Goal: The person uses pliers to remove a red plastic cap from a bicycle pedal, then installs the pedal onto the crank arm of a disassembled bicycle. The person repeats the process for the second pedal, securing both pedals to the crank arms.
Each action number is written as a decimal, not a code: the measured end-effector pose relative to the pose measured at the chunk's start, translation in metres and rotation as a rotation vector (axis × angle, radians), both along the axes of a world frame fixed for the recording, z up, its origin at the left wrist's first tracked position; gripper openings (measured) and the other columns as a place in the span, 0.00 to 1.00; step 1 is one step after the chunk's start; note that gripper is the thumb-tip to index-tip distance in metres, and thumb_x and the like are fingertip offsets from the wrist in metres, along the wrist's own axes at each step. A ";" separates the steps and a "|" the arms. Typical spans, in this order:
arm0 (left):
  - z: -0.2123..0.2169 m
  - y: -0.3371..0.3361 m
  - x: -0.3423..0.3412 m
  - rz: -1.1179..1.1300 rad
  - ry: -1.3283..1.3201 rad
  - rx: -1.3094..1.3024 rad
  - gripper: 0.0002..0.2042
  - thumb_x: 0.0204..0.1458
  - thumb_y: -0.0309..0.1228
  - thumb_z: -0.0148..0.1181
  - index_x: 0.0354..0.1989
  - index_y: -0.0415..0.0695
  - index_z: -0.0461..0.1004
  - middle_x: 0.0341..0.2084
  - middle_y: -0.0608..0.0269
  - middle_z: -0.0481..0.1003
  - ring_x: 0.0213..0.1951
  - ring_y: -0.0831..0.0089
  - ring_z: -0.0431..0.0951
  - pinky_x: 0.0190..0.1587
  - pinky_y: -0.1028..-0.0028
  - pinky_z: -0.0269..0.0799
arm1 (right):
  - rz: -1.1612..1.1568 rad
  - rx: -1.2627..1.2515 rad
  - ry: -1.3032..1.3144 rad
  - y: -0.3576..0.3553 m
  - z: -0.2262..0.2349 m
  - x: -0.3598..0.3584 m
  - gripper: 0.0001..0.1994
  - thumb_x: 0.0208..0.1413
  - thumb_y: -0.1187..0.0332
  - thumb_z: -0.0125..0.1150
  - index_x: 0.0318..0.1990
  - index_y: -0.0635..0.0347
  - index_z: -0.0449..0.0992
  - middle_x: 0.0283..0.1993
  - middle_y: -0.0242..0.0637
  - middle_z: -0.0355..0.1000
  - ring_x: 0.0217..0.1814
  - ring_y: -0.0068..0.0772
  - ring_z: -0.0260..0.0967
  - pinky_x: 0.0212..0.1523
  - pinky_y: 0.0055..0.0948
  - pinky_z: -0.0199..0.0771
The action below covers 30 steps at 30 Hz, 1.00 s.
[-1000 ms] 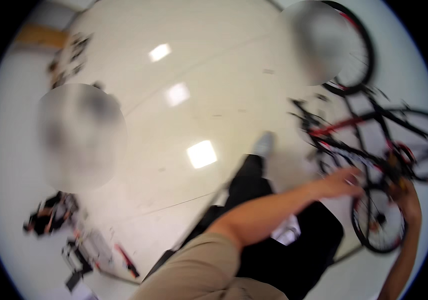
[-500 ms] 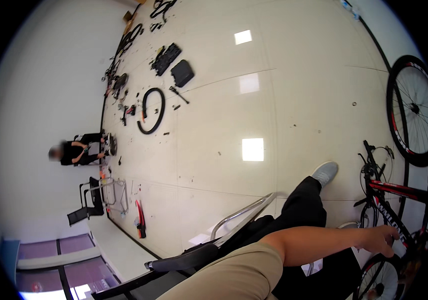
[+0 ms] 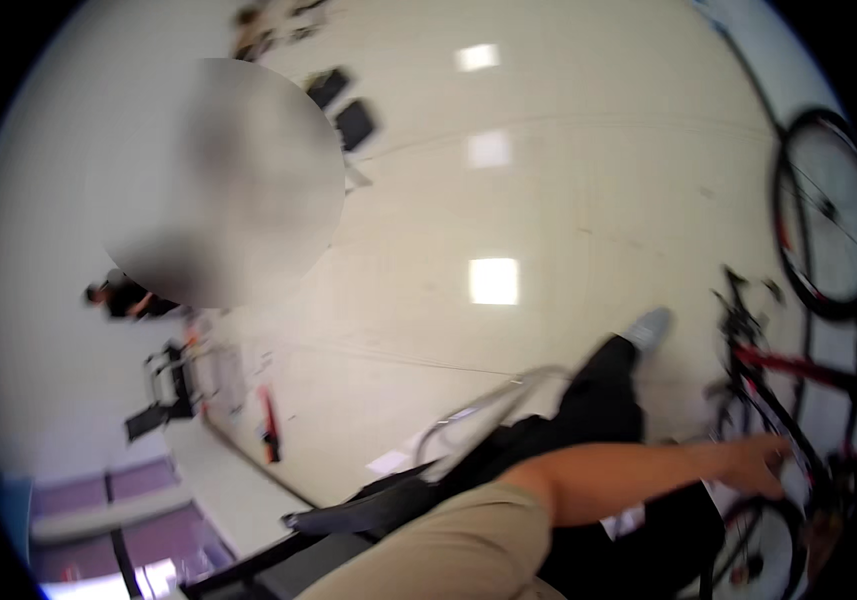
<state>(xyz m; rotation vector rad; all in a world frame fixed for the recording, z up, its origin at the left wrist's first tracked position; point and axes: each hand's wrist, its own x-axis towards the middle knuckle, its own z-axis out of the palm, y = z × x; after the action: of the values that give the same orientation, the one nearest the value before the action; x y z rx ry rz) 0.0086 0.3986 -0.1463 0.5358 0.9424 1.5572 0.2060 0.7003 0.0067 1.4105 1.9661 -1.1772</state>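
Black-and-red bicycle (image 3: 800, 369) at the right rim, by the dark skirting edge (image 3: 751, 80). Left hand (image 3: 751, 465) beside its frame; blur, cannot tell whether fingers pinch anything. Right hand (image 3: 822, 543) lower, near the rim, grip likewise unreadable. Separate wheel (image 3: 827, 210) just past the handlebar. Pale floor (image 3: 598, 190) spreads wide leftward; dark chair armrest (image 3: 363, 512) bounds the near side.

At least 3 white reflections (image 3: 493, 281) glare off the bright, blurred floor (image 3: 608, 190).

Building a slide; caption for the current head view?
Left hand close to a red-and-black bicycle, with spoked wheel and grey shoe nearby.
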 end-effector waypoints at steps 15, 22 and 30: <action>0.002 -0.014 -0.015 -0.139 -0.144 -0.075 0.29 0.58 0.31 0.63 0.67 0.42 0.61 0.57 0.52 0.71 0.57 0.62 0.71 0.59 0.66 0.68 | 0.164 -0.269 0.137 -0.032 0.004 -0.056 0.12 0.48 0.81 0.50 0.42 0.66 0.73 0.48 0.43 0.76 0.53 0.34 0.73 0.54 0.33 0.72; 0.011 0.014 0.004 -0.099 -0.209 0.020 0.33 0.56 0.30 0.64 0.70 0.45 0.56 0.60 0.53 0.68 0.58 0.62 0.71 0.57 0.65 0.68 | 0.213 -0.245 0.054 -0.018 0.010 -0.062 0.16 0.48 0.81 0.51 0.46 0.68 0.74 0.45 0.41 0.77 0.47 0.30 0.73 0.50 0.30 0.75; 0.008 0.054 0.032 0.211 0.236 0.147 0.43 0.47 0.34 0.74 0.70 0.42 0.54 0.57 0.52 0.70 0.52 0.67 0.73 0.53 0.67 0.69 | 0.282 -0.162 -0.072 -0.021 0.016 -0.073 0.13 0.51 0.76 0.49 0.43 0.67 0.75 0.43 0.38 0.78 0.42 0.30 0.74 0.43 0.31 0.77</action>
<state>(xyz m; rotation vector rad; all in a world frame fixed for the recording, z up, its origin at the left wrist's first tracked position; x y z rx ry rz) 0.0410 0.4522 -0.1379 0.7565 1.0964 1.7895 0.1334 0.6791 0.0228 1.0405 1.8980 -1.1114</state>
